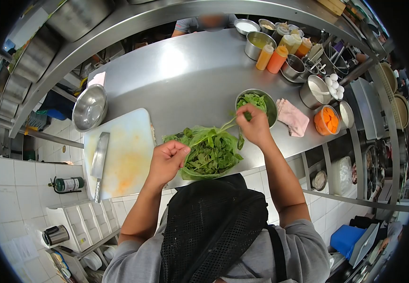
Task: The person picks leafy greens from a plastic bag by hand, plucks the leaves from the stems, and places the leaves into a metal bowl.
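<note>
A pile of green leafy stems [210, 152] lies at the near edge of the steel counter [185, 75], seemingly on a clear bag. My left hand [167, 159] is closed in a fist at the pile's left side, gripping its edge. My right hand [253, 125] pinches a leaf stem between the pile and a small steel bowl [272, 109] that holds picked green leaves [252, 100]. The bowl stands just behind my right hand.
A white cutting board [124, 155] with a cleaver [99, 161] lies to the left, an empty steel bowl [89, 108] behind it. A pink cloth [292, 117], a tub of sliced carrot [327, 120], eggs [334, 85], sauce bottles [271, 57] and pots stand right. Another person [204, 22] stands across the counter.
</note>
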{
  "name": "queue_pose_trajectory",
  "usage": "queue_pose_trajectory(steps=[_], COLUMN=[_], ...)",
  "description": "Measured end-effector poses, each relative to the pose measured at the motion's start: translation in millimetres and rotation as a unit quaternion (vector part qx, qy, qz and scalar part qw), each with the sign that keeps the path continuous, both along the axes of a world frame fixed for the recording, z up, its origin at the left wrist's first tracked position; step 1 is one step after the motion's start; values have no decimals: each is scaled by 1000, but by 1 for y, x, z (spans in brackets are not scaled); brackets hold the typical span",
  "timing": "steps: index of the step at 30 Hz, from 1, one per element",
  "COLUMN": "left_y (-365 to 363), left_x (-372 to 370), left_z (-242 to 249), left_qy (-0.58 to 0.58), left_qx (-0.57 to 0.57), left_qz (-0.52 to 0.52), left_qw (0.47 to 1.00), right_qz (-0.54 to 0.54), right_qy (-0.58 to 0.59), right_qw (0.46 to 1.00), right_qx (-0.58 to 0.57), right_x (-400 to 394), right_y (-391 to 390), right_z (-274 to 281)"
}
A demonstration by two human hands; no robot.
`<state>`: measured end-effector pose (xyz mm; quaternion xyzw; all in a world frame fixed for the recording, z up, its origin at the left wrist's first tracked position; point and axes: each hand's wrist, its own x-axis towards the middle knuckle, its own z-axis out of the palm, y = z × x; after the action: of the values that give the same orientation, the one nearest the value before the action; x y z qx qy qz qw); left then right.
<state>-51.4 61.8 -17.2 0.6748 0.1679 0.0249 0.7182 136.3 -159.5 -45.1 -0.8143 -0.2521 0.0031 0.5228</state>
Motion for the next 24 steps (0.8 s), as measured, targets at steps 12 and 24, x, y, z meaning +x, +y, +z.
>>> queue_pose_trajectory(steps=[12, 24], left_y=[29, 24], left_x=[3, 4], left_z=[-3, -8], left_qy=[-44, -42], left_qx=[-168, -197], left_qz=[67, 64], left_qw=[982, 977], right_qz=[-66, 191], right_qy=[-157, 158], right_qw=[955, 968], right_qx=[-241, 36], right_x=[54, -14], right_y=[-44, 14], right_z=[-12, 35])
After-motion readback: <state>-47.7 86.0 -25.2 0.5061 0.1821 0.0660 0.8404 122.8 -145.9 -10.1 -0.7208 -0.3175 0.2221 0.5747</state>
